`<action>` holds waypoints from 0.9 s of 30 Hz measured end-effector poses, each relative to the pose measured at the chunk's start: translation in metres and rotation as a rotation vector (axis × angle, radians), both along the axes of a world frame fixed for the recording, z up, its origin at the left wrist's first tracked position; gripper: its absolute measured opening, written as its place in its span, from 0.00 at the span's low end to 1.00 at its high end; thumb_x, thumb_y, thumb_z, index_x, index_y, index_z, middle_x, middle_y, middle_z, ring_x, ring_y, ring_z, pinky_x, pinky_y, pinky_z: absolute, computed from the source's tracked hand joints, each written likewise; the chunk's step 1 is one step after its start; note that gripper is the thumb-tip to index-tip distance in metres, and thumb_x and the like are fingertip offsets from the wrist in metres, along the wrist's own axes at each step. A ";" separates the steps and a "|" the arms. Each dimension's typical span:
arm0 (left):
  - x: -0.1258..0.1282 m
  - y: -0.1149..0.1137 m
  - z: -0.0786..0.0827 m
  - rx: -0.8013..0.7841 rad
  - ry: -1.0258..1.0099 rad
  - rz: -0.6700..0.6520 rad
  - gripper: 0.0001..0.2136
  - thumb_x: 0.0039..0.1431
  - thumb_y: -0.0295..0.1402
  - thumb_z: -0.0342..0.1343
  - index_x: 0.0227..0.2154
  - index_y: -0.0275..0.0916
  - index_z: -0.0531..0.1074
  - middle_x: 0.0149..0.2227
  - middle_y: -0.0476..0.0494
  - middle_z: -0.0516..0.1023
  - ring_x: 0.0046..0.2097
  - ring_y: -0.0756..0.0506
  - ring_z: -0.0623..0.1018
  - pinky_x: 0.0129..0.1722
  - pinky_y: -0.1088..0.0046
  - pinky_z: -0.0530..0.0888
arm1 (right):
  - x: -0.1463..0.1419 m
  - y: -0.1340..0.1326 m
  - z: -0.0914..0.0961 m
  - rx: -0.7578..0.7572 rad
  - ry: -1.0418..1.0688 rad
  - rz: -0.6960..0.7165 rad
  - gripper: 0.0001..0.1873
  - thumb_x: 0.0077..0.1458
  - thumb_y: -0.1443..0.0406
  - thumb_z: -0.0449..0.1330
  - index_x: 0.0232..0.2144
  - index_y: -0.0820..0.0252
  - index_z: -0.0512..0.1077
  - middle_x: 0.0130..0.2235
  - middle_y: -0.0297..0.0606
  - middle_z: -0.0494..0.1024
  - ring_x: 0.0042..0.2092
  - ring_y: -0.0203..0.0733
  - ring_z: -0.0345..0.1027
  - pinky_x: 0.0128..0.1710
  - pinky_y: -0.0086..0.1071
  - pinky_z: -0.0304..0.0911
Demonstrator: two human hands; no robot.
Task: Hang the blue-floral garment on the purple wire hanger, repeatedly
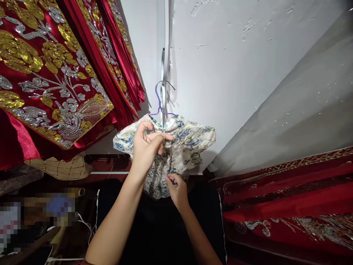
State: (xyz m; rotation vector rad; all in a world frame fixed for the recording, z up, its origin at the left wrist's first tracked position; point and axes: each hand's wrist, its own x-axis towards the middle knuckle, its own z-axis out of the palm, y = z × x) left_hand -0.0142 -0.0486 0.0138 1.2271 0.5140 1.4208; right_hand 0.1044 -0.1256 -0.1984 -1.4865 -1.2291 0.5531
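A floral blouse (190, 141), cream with blue and yellow patterning and short sleeves, hangs from a purple hanger (158, 96) in front of me. Its lower part is gathered and crinkled. My left hand (147, 141) is at the neckline, thumb and fingers closed together at the top of the front; the exact spot they pinch is partly hidden by the fingers. Lower down, my right hand (178, 187) pinches the front edge of the blouse between thumb and fingertips.
The hanger hooks onto a pale vertical strip (163, 66) against the white wall (220, 66). Red garments with gold and silver embroidery (66, 73) hang at left. Clear plastic sheeting (298, 95) and red embroidered fabric (289, 202) stand at right. A white cable (87, 224) lies lower left.
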 end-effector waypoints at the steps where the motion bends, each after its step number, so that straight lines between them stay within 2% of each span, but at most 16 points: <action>1: -0.002 -0.002 -0.004 0.007 0.016 0.008 0.17 0.55 0.24 0.58 0.36 0.44 0.53 0.27 0.52 0.81 0.15 0.57 0.62 0.17 0.81 0.60 | 0.004 0.003 0.015 0.016 0.037 0.009 0.14 0.60 0.55 0.59 0.37 0.59 0.77 0.31 0.41 0.77 0.34 0.46 0.69 0.36 0.37 0.64; 4: -0.005 -0.005 -0.010 0.015 0.049 0.046 0.16 0.55 0.25 0.58 0.35 0.45 0.53 0.25 0.55 0.79 0.15 0.56 0.62 0.17 0.81 0.60 | 0.016 0.017 0.081 0.157 0.131 0.019 0.18 0.62 0.57 0.58 0.50 0.57 0.74 0.34 0.38 0.78 0.35 0.44 0.71 0.36 0.36 0.64; 7: -0.004 -0.005 -0.010 0.015 0.067 0.064 0.16 0.55 0.24 0.57 0.35 0.45 0.53 0.24 0.56 0.77 0.15 0.56 0.61 0.17 0.81 0.59 | 0.023 0.038 0.153 0.345 0.022 0.134 0.22 0.64 0.60 0.56 0.59 0.50 0.69 0.37 0.36 0.79 0.36 0.40 0.70 0.37 0.34 0.65; 9: -0.003 -0.004 -0.010 0.019 0.066 0.074 0.16 0.54 0.24 0.56 0.35 0.45 0.53 0.24 0.58 0.75 0.15 0.56 0.61 0.17 0.82 0.59 | 0.023 0.052 0.187 0.347 -0.067 0.254 0.18 0.63 0.60 0.56 0.54 0.51 0.74 0.37 0.34 0.79 0.34 0.38 0.69 0.35 0.32 0.64; 10: -0.003 -0.004 -0.010 0.019 0.064 0.083 0.16 0.54 0.23 0.55 0.35 0.45 0.53 0.23 0.58 0.75 0.15 0.56 0.62 0.17 0.82 0.59 | 0.023 0.057 0.197 0.319 -0.104 0.311 0.15 0.63 0.61 0.57 0.49 0.52 0.76 0.35 0.34 0.79 0.33 0.38 0.69 0.34 0.32 0.64; 13: -0.002 -0.002 -0.017 0.009 0.075 0.103 0.16 0.53 0.23 0.55 0.36 0.45 0.52 0.23 0.60 0.74 0.16 0.56 0.63 0.17 0.83 0.60 | 0.023 0.068 0.206 0.220 -0.189 0.379 0.09 0.61 0.62 0.58 0.38 0.56 0.78 0.30 0.32 0.79 0.31 0.37 0.69 0.33 0.30 0.62; 17: -0.001 0.000 -0.028 -0.015 0.119 0.085 0.16 0.55 0.24 0.54 0.36 0.45 0.51 0.23 0.60 0.73 0.16 0.56 0.62 0.17 0.83 0.59 | 0.023 0.071 0.198 0.212 -0.294 0.343 0.07 0.61 0.64 0.57 0.34 0.56 0.75 0.27 0.30 0.77 0.29 0.36 0.67 0.33 0.30 0.61; 22: 0.006 0.007 -0.037 -0.009 0.126 0.118 0.15 0.57 0.27 0.54 0.37 0.46 0.51 0.24 0.58 0.74 0.16 0.56 0.62 0.17 0.83 0.59 | 0.019 0.074 0.197 0.301 -0.286 0.279 0.08 0.62 0.64 0.55 0.32 0.56 0.73 0.25 0.30 0.74 0.27 0.36 0.65 0.33 0.30 0.61; 27: 0.009 0.017 -0.043 -0.026 0.161 0.142 0.16 0.56 0.27 0.54 0.37 0.46 0.50 0.24 0.59 0.72 0.17 0.55 0.63 0.17 0.82 0.59 | 0.012 0.079 0.194 0.378 -0.150 0.212 0.08 0.62 0.62 0.56 0.34 0.56 0.74 0.29 0.32 0.75 0.28 0.36 0.67 0.32 0.30 0.62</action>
